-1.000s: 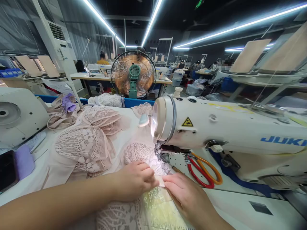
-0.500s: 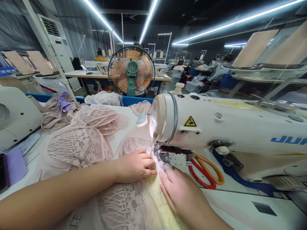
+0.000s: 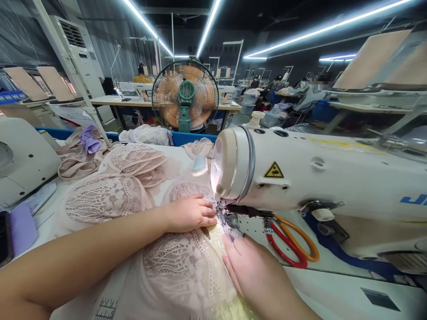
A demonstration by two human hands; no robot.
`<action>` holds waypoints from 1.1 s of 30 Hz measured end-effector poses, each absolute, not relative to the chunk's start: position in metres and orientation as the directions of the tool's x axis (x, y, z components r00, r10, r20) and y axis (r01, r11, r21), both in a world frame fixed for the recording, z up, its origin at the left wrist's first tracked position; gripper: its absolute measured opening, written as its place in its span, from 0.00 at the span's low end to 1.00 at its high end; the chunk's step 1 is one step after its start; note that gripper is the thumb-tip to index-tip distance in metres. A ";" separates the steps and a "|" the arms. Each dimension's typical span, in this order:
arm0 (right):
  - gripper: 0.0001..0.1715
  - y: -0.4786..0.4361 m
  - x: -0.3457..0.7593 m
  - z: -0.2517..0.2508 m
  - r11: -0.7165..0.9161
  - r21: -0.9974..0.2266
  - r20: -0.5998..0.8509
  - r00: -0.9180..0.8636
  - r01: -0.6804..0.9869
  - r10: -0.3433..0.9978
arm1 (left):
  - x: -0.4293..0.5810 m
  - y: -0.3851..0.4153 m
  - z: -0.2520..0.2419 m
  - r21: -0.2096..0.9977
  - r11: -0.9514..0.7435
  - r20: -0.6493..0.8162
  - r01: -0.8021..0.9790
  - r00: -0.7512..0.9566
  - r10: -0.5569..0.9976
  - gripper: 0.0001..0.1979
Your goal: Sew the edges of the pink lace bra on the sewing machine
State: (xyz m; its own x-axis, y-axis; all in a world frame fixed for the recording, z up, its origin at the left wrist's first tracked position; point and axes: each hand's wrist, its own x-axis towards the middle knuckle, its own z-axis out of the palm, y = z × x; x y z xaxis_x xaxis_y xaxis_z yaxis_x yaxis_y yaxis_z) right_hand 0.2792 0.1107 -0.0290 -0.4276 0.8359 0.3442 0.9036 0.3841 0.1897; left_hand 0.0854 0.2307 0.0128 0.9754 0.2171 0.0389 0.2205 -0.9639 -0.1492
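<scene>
My left hand [image 3: 188,212] lies curled on pale pink lace fabric [image 3: 180,266], pressing it flat just left of the presser foot [image 3: 225,220] of a white sewing machine [image 3: 300,178]. On the near side of the foot, my right hand [image 3: 255,275] rests flat, fingers pointing at the needle, on the fabric's yellowish lit edge. The lace runs under the foot between both hands.
Red and orange scissors [image 3: 290,244] lie under the machine arm. More lace pieces [image 3: 106,195] are heaped to the left, by a second machine [image 3: 20,160] and a purple cloth [image 3: 22,229]. A standing fan [image 3: 185,95] faces me. Other people work at tables far behind.
Both hands have slid forward with the lace towards the presser foot. The camera view has shifted closer to the machine head.
</scene>
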 end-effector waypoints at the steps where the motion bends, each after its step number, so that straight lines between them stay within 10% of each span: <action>1: 0.19 0.110 0.279 -0.028 0.386 0.192 0.338 -0.430 0.902 0.837 | 0.086 0.232 0.013 -0.148 -0.961 0.030 0.233 0.972 0.232 0.14; 14: 0.16 0.086 0.287 -0.018 0.415 -0.063 0.300 -0.380 0.907 0.875 | 0.089 0.219 0.034 -0.153 -0.896 0.114 0.416 0.909 0.402 0.15; 18: 0.07 0.078 0.284 -0.023 0.385 -0.276 0.223 -0.331 0.881 0.917 | 0.097 0.186 0.041 0.011 -0.953 0.112 0.303 0.947 0.302 0.09; 22: 0.14 0.084 0.277 -0.019 0.419 -0.238 0.308 -0.341 0.876 0.888 | 0.109 0.176 0.039 0.141 -0.955 -0.004 0.260 0.965 0.262 0.05; 25: 0.11 0.084 0.274 -0.010 0.366 -0.373 0.455 -0.175 0.852 0.873 | 0.109 0.182 0.038 0.412 -0.819 0.002 0.399 0.899 0.438 0.05; 28: 0.31 0.074 0.265 -0.008 0.255 -0.683 0.400 0.058 0.685 0.915 | 0.104 0.189 0.036 0.624 -0.599 0.001 0.502 0.766 0.643 0.07; 33: 0.20 0.060 0.244 -0.015 0.373 -0.757 0.236 -0.308 0.536 0.922 | 0.101 0.192 0.025 0.565 -0.503 0.011 0.654 0.604 0.797 0.05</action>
State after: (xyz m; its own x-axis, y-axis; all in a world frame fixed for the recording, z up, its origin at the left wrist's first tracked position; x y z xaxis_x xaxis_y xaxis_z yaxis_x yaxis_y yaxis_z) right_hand 0.2443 0.0604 -0.0146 -0.3076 0.9218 0.2357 0.5365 0.3727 -0.7572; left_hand 0.1013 0.1917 0.0255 0.6038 0.7971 0.0113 0.6536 -0.5032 0.5653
